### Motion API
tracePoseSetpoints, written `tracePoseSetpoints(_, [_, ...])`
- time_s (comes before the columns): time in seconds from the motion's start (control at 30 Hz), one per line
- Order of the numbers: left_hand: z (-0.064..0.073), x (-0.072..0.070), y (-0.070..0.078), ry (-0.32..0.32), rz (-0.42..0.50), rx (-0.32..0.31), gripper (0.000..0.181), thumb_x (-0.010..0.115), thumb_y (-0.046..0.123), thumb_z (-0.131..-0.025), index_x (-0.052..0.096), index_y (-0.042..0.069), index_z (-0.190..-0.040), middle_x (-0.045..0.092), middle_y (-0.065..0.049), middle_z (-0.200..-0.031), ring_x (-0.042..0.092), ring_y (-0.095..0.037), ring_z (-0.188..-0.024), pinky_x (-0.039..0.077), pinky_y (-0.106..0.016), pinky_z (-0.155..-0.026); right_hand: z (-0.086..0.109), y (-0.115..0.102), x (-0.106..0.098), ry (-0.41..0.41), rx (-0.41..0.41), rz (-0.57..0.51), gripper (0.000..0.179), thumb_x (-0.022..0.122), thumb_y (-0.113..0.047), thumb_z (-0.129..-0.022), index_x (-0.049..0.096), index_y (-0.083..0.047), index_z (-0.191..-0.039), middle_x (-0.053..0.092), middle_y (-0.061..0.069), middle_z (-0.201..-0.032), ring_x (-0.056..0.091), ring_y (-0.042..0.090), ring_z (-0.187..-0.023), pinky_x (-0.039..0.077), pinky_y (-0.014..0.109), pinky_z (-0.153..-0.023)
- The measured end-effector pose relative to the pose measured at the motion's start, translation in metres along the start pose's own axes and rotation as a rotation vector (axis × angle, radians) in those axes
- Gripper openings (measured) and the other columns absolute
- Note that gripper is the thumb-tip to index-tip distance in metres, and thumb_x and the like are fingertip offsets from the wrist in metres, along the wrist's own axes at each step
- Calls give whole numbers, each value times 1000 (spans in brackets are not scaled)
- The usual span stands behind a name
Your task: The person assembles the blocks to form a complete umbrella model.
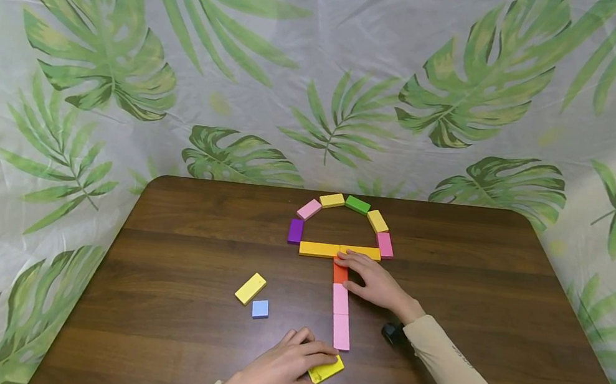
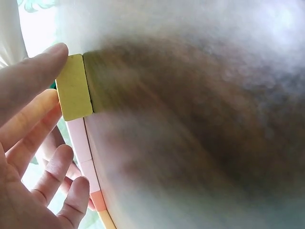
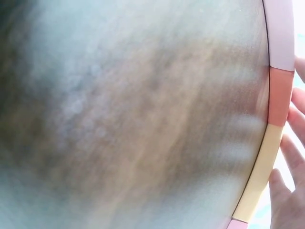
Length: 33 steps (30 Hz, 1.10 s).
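Observation:
My left hand [image 1: 285,363] pinches a bright yellow block [image 1: 327,371] between thumb and fingers, just below a column of blocks. That column has a red block [image 1: 340,276] on top and two light pink blocks [image 1: 341,333] under it. Above, two orange blocks [image 1: 319,250] lie end to end as a crossbar. My right hand [image 1: 379,287] rests with extended fingers at the red block and the right orange block. In the left wrist view, the yellow block [image 2: 75,88] shows its narrow side beside the thumb. Fingertips line the red block [image 3: 280,95] in the right wrist view.
An arch over the crossbar runs from a purple block [image 1: 295,231] through pink, yellow and green [image 1: 358,205] to a darker pink block [image 1: 384,245]. A pale yellow block [image 1: 250,288] and a small blue block [image 1: 260,309] lie loose at left on the brown table [image 1: 170,328].

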<state>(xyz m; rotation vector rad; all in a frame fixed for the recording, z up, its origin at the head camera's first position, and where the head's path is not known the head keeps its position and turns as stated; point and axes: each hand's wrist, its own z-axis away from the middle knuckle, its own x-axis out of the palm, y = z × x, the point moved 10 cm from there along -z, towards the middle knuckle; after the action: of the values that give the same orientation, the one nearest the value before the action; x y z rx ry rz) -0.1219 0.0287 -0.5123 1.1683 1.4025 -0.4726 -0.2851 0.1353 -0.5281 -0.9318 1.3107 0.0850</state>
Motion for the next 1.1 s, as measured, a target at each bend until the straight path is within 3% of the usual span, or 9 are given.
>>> tracePoseSetpoints(0.3, [2, -5, -1, 10, 31, -2, 56, 79, 31, -78, 61, 17, -129, 54, 10, -131, 42, -8, -103, 33, -20, -84, 0, 1, 0, 0, -1, 6, 55, 63, -33, -92, 50, -11, -141, 42, 5, -147, 30, 27, -138, 25, 50, -110])
tracePoseSetpoints(0.43, [7, -15, -11, 27, 77, -35, 56, 78, 30, -79, 60, 16, -131, 54, 8, -132, 44, -9, -105, 35, -24, -86, 0, 2, 1, 0, 0, 10, 55, 63, -34, -92, 49, -12, -141, 41, 4, -148, 30, 27, -138, 24, 50, -110])
tracePoseSetpoints(0.83, [46, -73, -93, 132, 96, -297, 52, 76, 17, -82, 59, 11, -131, 51, -1, -137, 46, -21, -123, 38, -47, -94, 0, 3, 2, -8, 3, 9, 55, 64, -32, -92, 49, -12, -141, 42, 4, -147, 30, 26, -139, 25, 49, -110])
tracePoseSetpoints(0.97, [58, -81, -116, 101, 94, -353, 56, 75, 13, -82, 56, 9, -134, 46, -5, -143, 43, -26, -125, 38, -54, -94, 1, 3, 2, -15, 10, 9, 55, 64, -32, -92, 49, -13, -141, 41, 4, -148, 30, 26, -139, 25, 50, -110])
tracePoseSetpoints(1.1, [63, -81, -132, 39, 93, -364, 59, 73, 8, -83, 52, 9, -138, 41, -6, -147, 41, -27, -127, 36, -59, -95, 1, 2, 2, -16, 14, 6, 55, 64, -32, -92, 49, -13, -141, 41, 4, -148, 30, 27, -139, 25, 50, -109])
